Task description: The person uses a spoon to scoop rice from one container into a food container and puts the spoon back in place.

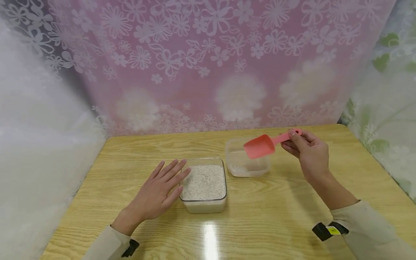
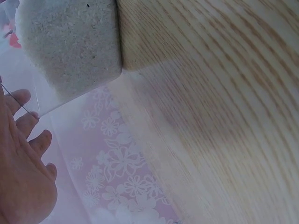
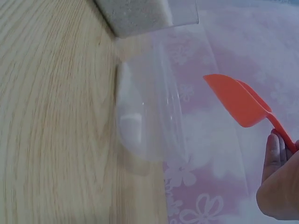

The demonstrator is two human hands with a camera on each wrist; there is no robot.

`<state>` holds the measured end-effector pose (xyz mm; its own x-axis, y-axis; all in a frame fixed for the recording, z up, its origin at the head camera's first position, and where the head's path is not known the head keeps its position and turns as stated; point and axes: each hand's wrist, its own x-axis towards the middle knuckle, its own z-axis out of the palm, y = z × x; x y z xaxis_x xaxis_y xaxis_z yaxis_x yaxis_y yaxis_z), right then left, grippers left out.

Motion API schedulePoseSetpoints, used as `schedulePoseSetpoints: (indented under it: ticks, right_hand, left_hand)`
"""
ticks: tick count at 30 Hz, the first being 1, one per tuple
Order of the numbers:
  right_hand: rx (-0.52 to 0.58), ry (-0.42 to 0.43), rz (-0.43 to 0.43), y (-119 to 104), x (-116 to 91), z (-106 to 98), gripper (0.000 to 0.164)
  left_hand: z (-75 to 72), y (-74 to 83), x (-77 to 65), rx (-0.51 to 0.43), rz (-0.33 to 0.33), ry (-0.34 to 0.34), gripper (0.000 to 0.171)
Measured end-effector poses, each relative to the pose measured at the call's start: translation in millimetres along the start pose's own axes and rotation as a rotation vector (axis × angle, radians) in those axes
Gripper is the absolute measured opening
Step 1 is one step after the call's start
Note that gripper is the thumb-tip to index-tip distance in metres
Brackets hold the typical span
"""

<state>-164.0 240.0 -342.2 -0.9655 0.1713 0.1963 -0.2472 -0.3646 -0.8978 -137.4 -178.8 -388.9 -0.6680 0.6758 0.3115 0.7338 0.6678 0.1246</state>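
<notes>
A clear square container (image 1: 208, 207) holds white rice (image 1: 205, 182) up to a little below its rim. My left hand (image 1: 159, 191) has its fingers spread and straight at the container's left side; in the left wrist view its fingertips (image 2: 28, 123) meet the rim corner. With thumb and fingers my right hand (image 1: 312, 153) pinches the handle of a pink-red scoop (image 1: 260, 146). Its bowl, with no rice visible in it, hangs over the right part of a smaller translucent plastic box (image 1: 234, 159). Some white grains show in the bottom of that box.
Both containers stand on a wood-grain table (image 1: 266, 224). Behind the table's back edge hangs a pink floral curtain (image 1: 201, 79). Pale sheets hang at the left and right sides. Each sleeve carries a black wrist strap.
</notes>
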Motion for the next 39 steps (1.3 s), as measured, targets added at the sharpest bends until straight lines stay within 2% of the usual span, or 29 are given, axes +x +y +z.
schedulePoseSetpoints:
  ticks: [10,14,18,24,29,34,39]
  right_hand:
    - [0.184,-0.085,-0.043,-5,-8,26,0.018]
    - [0.193,-0.122,-0.035,-7,-14,40,0.014]
    - [0.14,-0.147,-0.007,-5,-20,55,0.014]
    - [-0.005,-0.166,-0.007,2,-26,71,0.014]
    - [-0.096,-0.17,-0.008,10,-28,79,0.02]
    - [-0.14,-0.178,-0.009,14,-29,83,0.025]
    - [-0.225,-0.205,-0.057,17,-31,89,0.025]
  left_hand:
    - [0.6,-0.6,-0.3,0.001,0.0,0.009,0.049]
    - [0.1,-0.6,0.2,0.006,0.002,0.005,0.049]
    - [0.2,-0.5,-0.1,0.005,-0.002,0.003,0.049]
    - [0.1,-0.6,-0.1,0.009,-0.004,0.001,0.049]
    - [-0.8,-0.7,0.5,0.015,-0.001,0.003,0.049]
    - [-0.9,-0.9,0.1,0.013,0.001,0.003,0.049]
    - [-1.3,-1.4,-0.1,0.015,0.004,0.004,0.049]
